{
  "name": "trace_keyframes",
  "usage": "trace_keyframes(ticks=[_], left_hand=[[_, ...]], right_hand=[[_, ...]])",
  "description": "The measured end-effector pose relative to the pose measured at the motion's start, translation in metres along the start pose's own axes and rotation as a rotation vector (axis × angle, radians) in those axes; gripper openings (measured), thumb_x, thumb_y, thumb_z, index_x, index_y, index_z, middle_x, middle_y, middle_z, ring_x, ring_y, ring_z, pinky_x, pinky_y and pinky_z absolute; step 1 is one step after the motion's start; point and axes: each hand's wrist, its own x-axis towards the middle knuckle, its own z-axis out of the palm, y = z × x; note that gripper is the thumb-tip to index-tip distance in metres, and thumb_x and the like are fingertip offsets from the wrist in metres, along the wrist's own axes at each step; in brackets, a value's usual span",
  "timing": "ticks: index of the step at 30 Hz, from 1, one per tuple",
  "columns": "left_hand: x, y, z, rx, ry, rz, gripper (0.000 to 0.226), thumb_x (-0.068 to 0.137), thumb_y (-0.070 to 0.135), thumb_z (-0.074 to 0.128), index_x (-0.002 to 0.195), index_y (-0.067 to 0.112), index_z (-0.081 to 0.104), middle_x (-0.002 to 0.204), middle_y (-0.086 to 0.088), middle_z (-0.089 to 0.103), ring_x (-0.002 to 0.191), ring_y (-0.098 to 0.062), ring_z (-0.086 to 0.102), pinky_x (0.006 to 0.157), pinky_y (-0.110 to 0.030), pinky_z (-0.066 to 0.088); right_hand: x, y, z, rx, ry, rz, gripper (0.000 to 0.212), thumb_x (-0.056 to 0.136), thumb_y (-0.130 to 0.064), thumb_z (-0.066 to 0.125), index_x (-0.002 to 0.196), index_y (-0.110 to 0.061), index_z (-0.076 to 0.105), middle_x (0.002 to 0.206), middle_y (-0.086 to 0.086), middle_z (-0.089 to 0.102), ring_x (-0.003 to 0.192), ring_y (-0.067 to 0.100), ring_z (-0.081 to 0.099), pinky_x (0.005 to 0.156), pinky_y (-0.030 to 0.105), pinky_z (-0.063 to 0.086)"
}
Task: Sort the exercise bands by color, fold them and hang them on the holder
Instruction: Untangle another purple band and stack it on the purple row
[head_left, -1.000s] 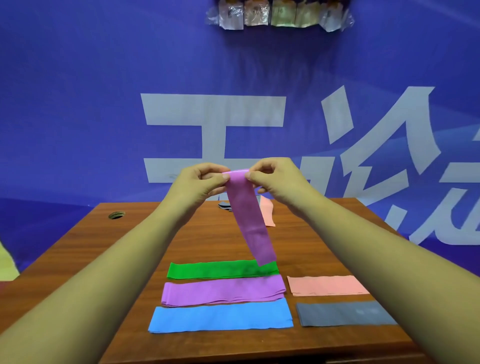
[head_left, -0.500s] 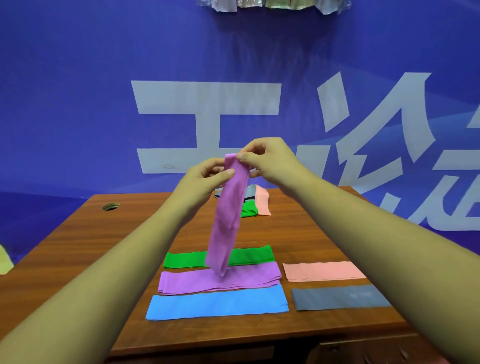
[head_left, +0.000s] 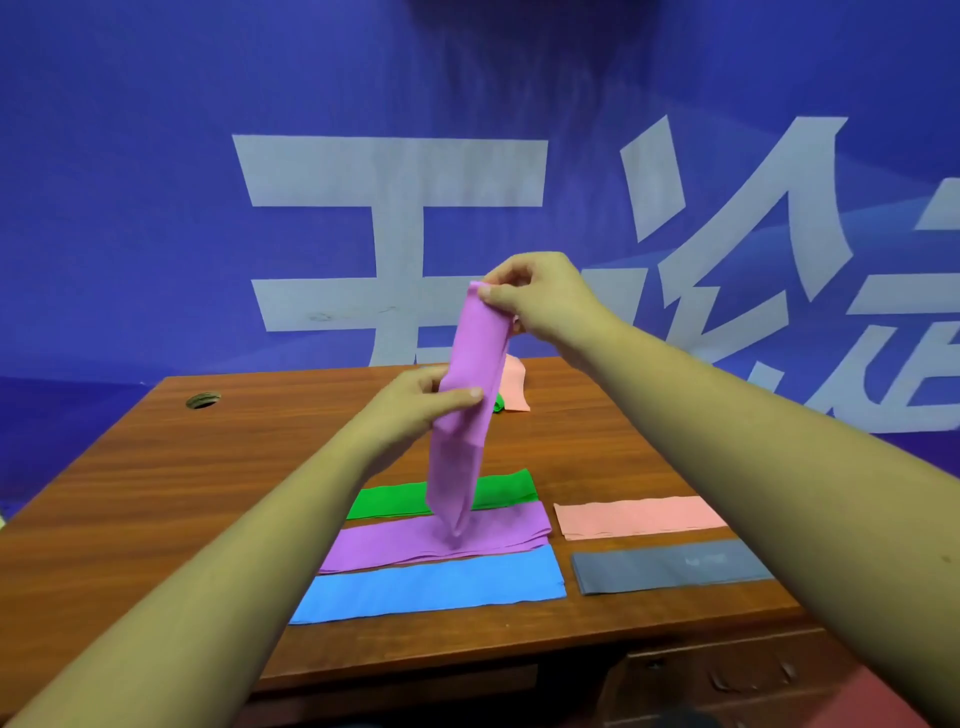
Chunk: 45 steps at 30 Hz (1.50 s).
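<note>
Pinched at top by right hand (head_left: 545, 301), gripped midway by nearer left hand (head_left: 410, 415): purple band (head_left: 475, 353), hanging near-upright, tail touching purple stack (head_left: 384, 545) below.

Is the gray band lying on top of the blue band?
No, the gray band lies on the table beside the blue band, with bare wood between them.

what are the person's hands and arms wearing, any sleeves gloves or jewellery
The left hand and right hand are bare: no gloves, rings or watch in view. Both arms are bare too, no sleeve showing up to the frame edge.
</note>
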Motion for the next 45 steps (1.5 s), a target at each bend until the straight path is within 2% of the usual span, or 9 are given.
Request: trace_keyframes(ticks=[5, 10, 15, 17, 20, 29, 34, 40, 45], left_hand=[[-0.018, -0.034, -0.013, 0.008, -0.125, -0.207, 0.027, 0.074, 0.041, 0.077, 0.085, 0.016, 0.075, 0.082, -0.007, 0.071, 0.076, -0.02, 0.062, 0.08, -0.038, 0.048], [-0.035, -0.051, -0.037, 0.056, -0.227, -0.274, 0.033, 0.084, 0.027, 0.074, 0.112, 0.011, 0.068, 0.097, -0.004, 0.07, 0.088, -0.017, 0.063, 0.078, -0.031, 0.051], [-0.055, -0.068, -0.068, 0.101, -0.186, -0.342, 0.058, 0.062, 0.052, 0.083, 0.098, 0.008, 0.072, 0.091, -0.011, 0.069, 0.081, -0.021, 0.061, 0.069, -0.028, 0.049], [-0.062, -0.077, -0.078, 0.062, -0.176, -0.365, 0.049, 0.067, 0.043, 0.083, 0.098, 0.007, 0.071, 0.092, -0.013, 0.069, 0.08, -0.02, 0.062, 0.072, -0.028, 0.052], [-0.073, -0.088, -0.089, -0.005, -0.081, -0.418, 0.015, 0.087, 0.013, 0.069, 0.098, 0.004, 0.065, 0.085, -0.012, 0.064, 0.066, -0.014, 0.059, 0.06, -0.02, 0.05], [-0.097, -0.121, -0.094, -0.167, 0.31, -0.451, 0.019, 0.093, -0.002, 0.057, 0.11, 0.006, 0.059, 0.094, -0.012, 0.062, 0.073, -0.017, 0.06, 0.053, -0.022, 0.053], [-0.095, -0.139, -0.096, 0.124, 0.509, -0.482, 0.028, 0.085, 0.005, 0.071, 0.105, 0.009, 0.052, 0.081, -0.012, 0.06, 0.062, -0.02, 0.052, 0.052, -0.029, 0.042], [-0.098, -0.151, -0.094, 0.609, 0.429, -0.455, 0.028, 0.079, 0.015, 0.078, 0.086, 0.017, 0.05, 0.075, -0.004, 0.063, 0.064, -0.021, 0.056, 0.06, -0.034, 0.041], [-0.102, -0.154, -0.084, 0.701, 0.449, -0.391, 0.022, 0.083, 0.017, 0.074, 0.09, 0.015, 0.052, 0.077, -0.001, 0.059, 0.072, -0.018, 0.054, 0.056, -0.028, 0.037]], right_hand=[[0.012, 0.034, -0.014, 0.028, 0.147, 0.118, 0.008, 0.088, -0.011, 0.069, 0.082, -0.006, 0.069, 0.085, 0.01, 0.066, 0.077, 0.021, 0.062, 0.07, 0.039, 0.06], [0.004, 0.076, -0.013, 0.17, 0.248, 0.317, 0.012, 0.09, -0.007, 0.065, 0.078, -0.009, 0.065, 0.082, 0.009, 0.064, 0.075, 0.022, 0.061, 0.057, 0.031, 0.052], [-0.016, 0.102, -0.002, 0.213, 0.28, 0.357, 0.012, 0.091, -0.006, 0.063, 0.079, -0.007, 0.065, 0.077, 0.008, 0.061, 0.063, 0.017, 0.056, 0.046, 0.021, 0.048], [-0.022, 0.112, 0.004, 0.258, 0.303, 0.392, 0.021, 0.089, -0.001, 0.061, 0.069, -0.009, 0.061, 0.072, 0.01, 0.057, 0.057, 0.018, 0.053, 0.041, 0.019, 0.046], [-0.03, 0.132, 0.012, 0.282, 0.371, 0.474, 0.025, 0.085, 0.001, 0.061, 0.063, -0.01, 0.059, 0.066, 0.01, 0.053, 0.06, 0.024, 0.052, 0.048, 0.027, 0.045], [-0.076, 0.181, 0.036, 0.123, 0.205, 0.659, 0.016, 0.088, -0.004, 0.062, 0.073, -0.007, 0.063, 0.076, 0.012, 0.062, 0.066, 0.025, 0.059, 0.061, 0.036, 0.052], [-0.094, 0.193, 0.047, -0.187, 0.146, 0.615, 0.019, 0.09, -0.009, 0.056, 0.073, -0.006, 0.062, 0.074, 0.012, 0.062, 0.068, 0.023, 0.054, 0.06, 0.03, 0.039], [-0.109, 0.201, 0.057, -0.396, 0.069, 0.489, 0.014, 0.089, -0.015, 0.062, 0.076, -0.011, 0.065, 0.08, 0.003, 0.066, 0.081, 0.019, 0.06, 0.063, 0.028, 0.043], [-0.117, 0.211, 0.063, -0.497, 0.078, 0.42, 0.016, 0.091, -0.019, 0.063, 0.076, -0.014, 0.061, 0.079, 0.002, 0.064, 0.076, 0.02, 0.058, 0.058, 0.029, 0.04]])
